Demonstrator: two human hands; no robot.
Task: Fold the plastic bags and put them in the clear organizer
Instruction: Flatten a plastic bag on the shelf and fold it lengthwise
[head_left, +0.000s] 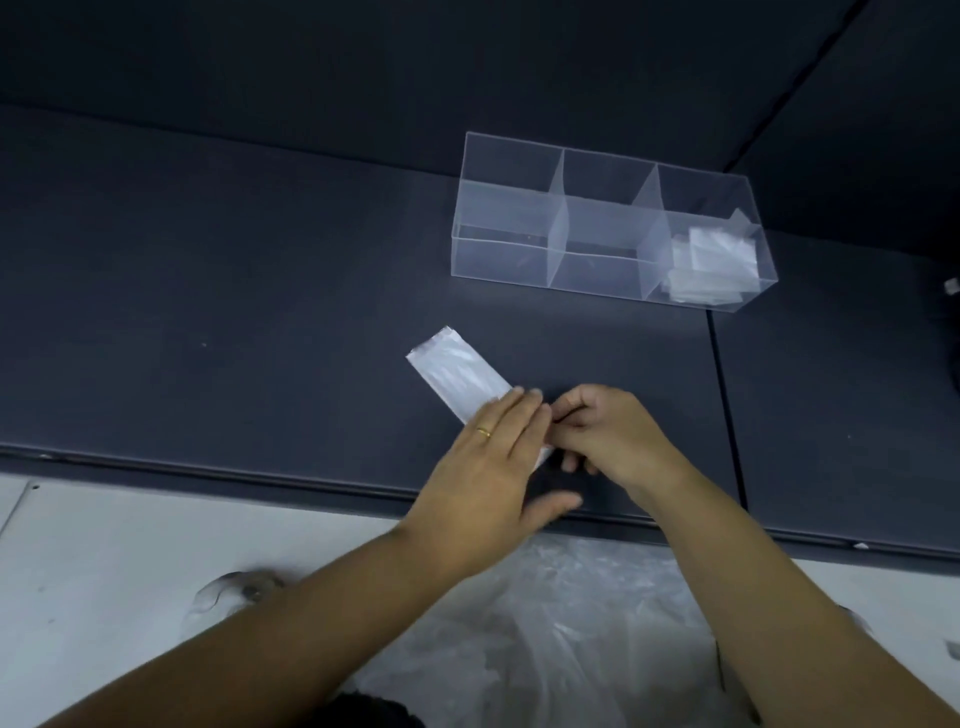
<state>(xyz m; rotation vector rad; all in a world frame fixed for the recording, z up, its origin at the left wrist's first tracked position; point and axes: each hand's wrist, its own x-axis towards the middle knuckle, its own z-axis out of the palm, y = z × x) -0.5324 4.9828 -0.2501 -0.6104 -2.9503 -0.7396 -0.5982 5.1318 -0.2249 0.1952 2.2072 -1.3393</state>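
**Both hands working a folded strip on the dark mat**

Nearest of all, a heap of loose bags (545, 639) is lying crumpled on the pale floor (104, 545), spreading between the two forearms. Just past that, the near edge of the dark mat (260, 260) is running across the scene.

Moving onto the mat, the left hand (483, 478) is lying flat, fingers stretched out and together, pressing down on the near end of the strip (457, 371), a ring (484, 432) showing on one finger. Nothing is being clenched there; the palm is simply pinning the plastic. Right beside it, touching at the fingertips, the right hand (608, 436) is curling in, its fingers pinching the strip's near end, which is peeking out white under the knuckles.

The strip itself, a bag folded long and narrow, is angling away to the far left, its far end lying free on the mat.

Farther off, to the right, the organizer (519, 208) is sitting on the mat, three sections wide. Folded bags (711, 265) are resting in its right section.
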